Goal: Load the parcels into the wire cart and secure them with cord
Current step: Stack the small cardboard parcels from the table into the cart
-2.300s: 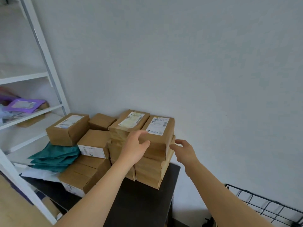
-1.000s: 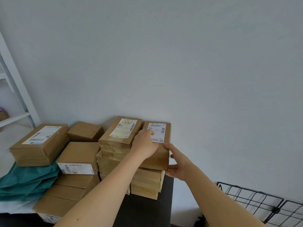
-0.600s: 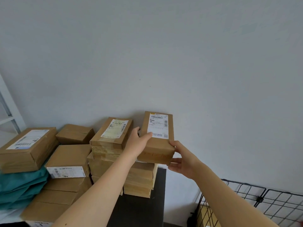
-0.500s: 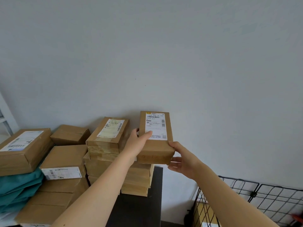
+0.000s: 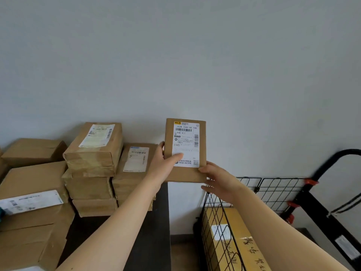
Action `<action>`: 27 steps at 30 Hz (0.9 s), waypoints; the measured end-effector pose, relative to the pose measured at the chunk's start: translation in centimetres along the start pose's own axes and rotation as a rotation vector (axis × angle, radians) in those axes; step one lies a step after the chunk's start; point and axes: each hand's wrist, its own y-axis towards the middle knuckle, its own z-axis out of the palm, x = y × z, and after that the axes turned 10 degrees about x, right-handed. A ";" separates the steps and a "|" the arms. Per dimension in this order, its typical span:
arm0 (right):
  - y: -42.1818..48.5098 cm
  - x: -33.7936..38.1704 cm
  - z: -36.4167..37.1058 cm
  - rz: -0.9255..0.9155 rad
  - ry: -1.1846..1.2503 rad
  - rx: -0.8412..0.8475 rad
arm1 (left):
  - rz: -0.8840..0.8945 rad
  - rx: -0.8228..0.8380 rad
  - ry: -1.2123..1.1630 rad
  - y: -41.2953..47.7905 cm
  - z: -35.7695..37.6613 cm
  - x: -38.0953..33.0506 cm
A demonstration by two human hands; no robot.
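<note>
Parcel [image 5: 186, 141] of brown card, flat and oblong, is held up in the air before the wall [image 5: 195, 65], its white shipping label [image 5: 186, 133] with barcodes turned toward the camera. It stands nearly upright, above the gap between the right edge of the bench [image 5: 154, 231] and the wire cart [image 5: 273, 190], touching neither.

Both hands hold it. The left hand [image 5: 166, 166] grips the lower left edge: the thumb lies across the bottom of the label, and the fingers curl round behind the edge, mostly hidden. The right hand [image 5: 220, 184] takes the lower right corner, thumb on the front face, fingers slightly spread and reaching under the bottom edge.

Left of the parcel, stacks of brown parcels [image 5: 93, 153] crowd the dark bench, several deep and some bearing labels; the nearest stack [image 5: 134, 165] sits just beside the left hand. More brown boxes fill the left edge of the view.

Below and right of the parcel, the cart's black mesh panels stand against the wall, and a yellow box [image 5: 234, 239] with dark handwritten characters and a pale label lies inside it. Red clips [image 5: 310, 181] fasten the mesh to a black handle [image 5: 332, 163] that curves up at the far right.
</note>
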 end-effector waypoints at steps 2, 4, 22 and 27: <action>-0.8 -0.4 -0.6 -0.015 0.017 -0.054 | 0.019 0.021 0.007 0.1 1.3 0.4; -1.8 -0.6 -1.5 -0.023 0.049 -0.106 | 0.037 0.054 0.011 0.1 2.9 0.7; -4.4 -3.6 -20.5 0.017 0.288 -0.327 | -0.067 0.252 0.093 6.0 21.4 3.7; -4.4 -5.8 -30.7 0.109 0.325 -0.349 | -0.178 0.273 0.085 9.8 30.9 6.6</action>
